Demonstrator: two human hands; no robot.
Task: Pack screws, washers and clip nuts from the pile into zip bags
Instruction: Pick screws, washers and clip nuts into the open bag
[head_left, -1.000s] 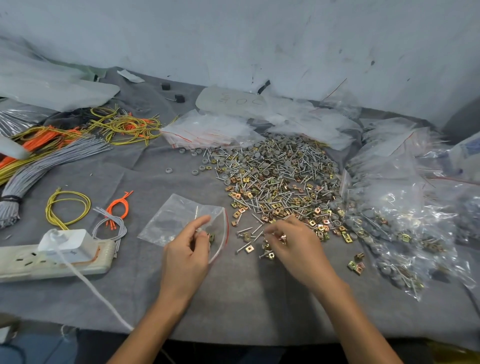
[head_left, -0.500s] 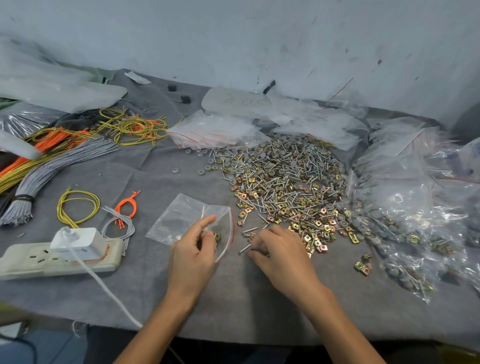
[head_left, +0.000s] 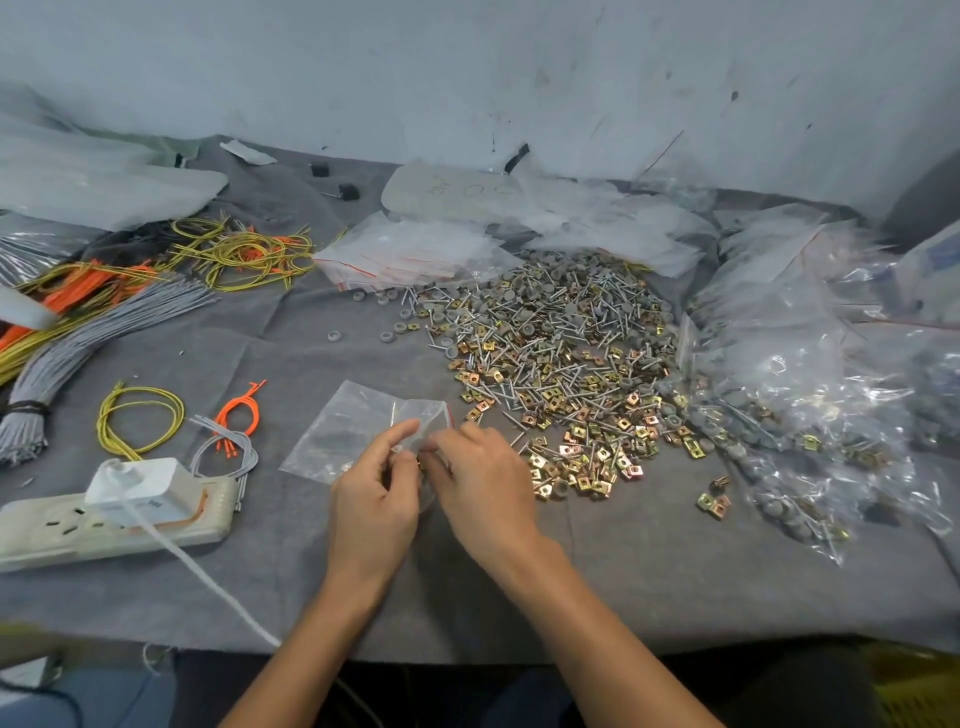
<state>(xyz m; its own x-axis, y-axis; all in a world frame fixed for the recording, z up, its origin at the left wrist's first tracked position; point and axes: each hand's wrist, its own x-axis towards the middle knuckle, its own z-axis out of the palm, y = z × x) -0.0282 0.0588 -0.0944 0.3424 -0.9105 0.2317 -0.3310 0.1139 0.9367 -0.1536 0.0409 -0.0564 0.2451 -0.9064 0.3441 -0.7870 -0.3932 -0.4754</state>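
The clear zip bag (head_left: 343, 436) lies flat on the grey cloth (head_left: 649, 582), near the middle of the table and just left of the pile (head_left: 561, 353) of screws, washers and brassy clip nuts. The left hand (head_left: 374, 499) has the bag by its mouth, thumb and forefinger pinching the plastic edge. The right hand (head_left: 485, 483) meets it there, fingers bunched together and pointing at the opening. The tips are blurred, so I cannot tell whether they pinch a part.

A few stray clip nuts (head_left: 714, 501) sit apart to the right of the pile, and loose grey washers (head_left: 387, 332) trail off its far left edge. Beyond those is a stack of empty bags (head_left: 410, 254) with red seal lines. Filled bags (head_left: 805, 405) are heaped along the right side.

On the near left lies a power strip (head_left: 62, 530) with a white charger (head_left: 140, 486) plugged in. Just beyond it are a yellow wire loop (head_left: 140, 415), some orange wires (head_left: 241, 410) and, farther left, a thick grey wire bundle (head_left: 104, 332).
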